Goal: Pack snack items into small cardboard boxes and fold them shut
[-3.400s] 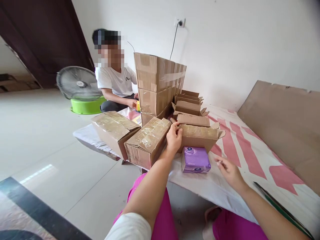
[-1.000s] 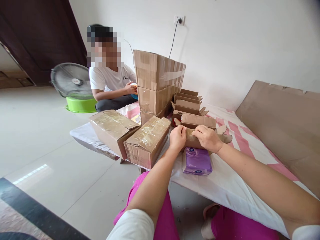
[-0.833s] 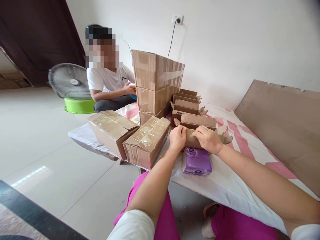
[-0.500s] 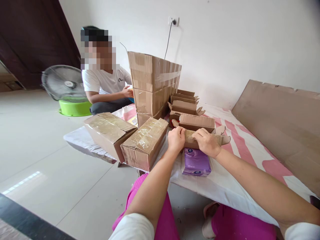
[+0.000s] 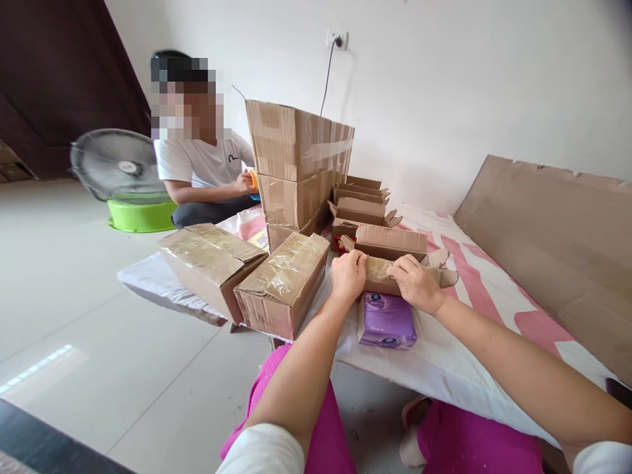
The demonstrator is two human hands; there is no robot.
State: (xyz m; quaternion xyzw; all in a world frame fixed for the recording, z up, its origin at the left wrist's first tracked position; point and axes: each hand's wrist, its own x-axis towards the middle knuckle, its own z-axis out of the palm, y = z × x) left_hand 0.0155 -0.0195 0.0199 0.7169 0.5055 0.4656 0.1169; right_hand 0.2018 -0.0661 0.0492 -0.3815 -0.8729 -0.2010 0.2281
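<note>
Right hand (image 5: pixel 417 283), fingers pinched on the taped flap (image 5: pixel 378 268), has edged away from the likewise pinching left hand (image 5: pixel 348 276), exposing more to work.

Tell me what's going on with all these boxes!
Someone's left hand and right hand are pinching the top edge of an open box. A purple pack lies just in front of it. More open boxes line up behind, beside a tall stack of boxes. Another person sits past the stack, holding something orange, partly hidden.
</note>
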